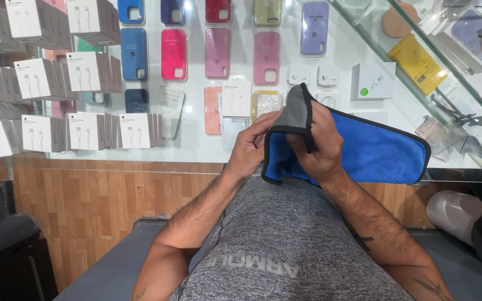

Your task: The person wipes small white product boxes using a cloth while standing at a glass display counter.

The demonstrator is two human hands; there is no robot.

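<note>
While the blue cloth (372, 150) with its grey back and black hem is partly lifted, most of it lies spread flat on the glass counter (319, 67), running off toward the right edge, and only its left end is raised and turned over so the grey side faces up. That raised end sits between the two hands at the near edge of the counter. The right hand (319, 142) is wrapped around the folded end, its fingers clenched on the fabric with the black hem running down across the palm side. The left hand (248, 149) meets it from the other side, thumb and fingers pinching the grey corner, so both hands are grasping the cloth rather than resting on it. Judging by how things lie, the work with the cloth looks barely under way: one end is gathered or doubled over, while the long blue part is flat and unfolded, and I cannot tell whether anything is wrapped inside the bundle. Beneath the glass, rows of coloured phone cases (174, 54) and small white boxes (372, 81) are on display. To the left, stacked white cable boxes (87, 131) fill shelves above a wood-patterned panel (96, 195).
</note>
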